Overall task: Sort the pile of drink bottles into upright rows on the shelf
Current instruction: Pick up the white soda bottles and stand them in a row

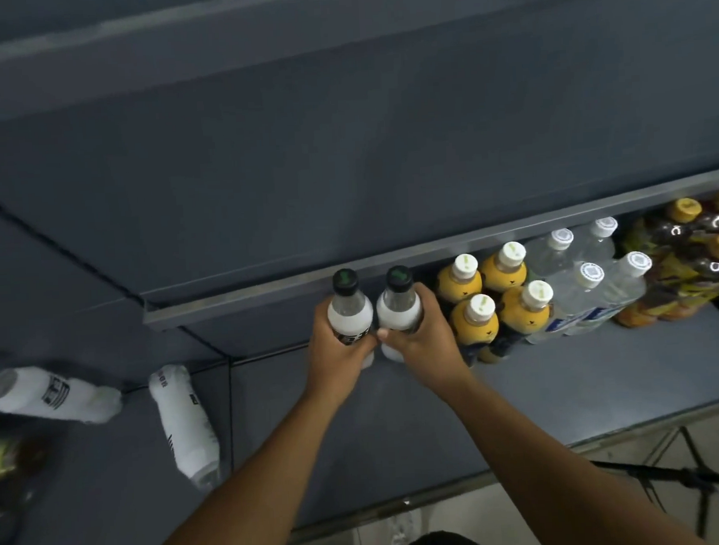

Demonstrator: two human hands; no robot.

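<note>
Two white bottles with black caps stand upright side by side on the grey shelf (pixel 563 382). My left hand (pixel 340 356) is wrapped around the left white bottle (pixel 348 310), and my right hand (pixel 424 344) grips the right white bottle (pixel 398 307). Right of them stand rows of yellow bottles (pixel 492 303) with white caps, then clear water bottles (pixel 588 289), then dark bottles (pixel 699 263) with yellow caps. Two more white bottles lie on their sides at the left, one (pixel 186 419) near the shelf's middle seam and one (pixel 52 394) further left.
The upper shelf's metal edge (pixel 350 281) runs just behind the bottle tops. A dark brownish bottle (pixel 9 457) lies blurred at the far left. Beyond the shelf's front edge (pixel 526 467) are a light floor and a black tripod (pixel 693 480).
</note>
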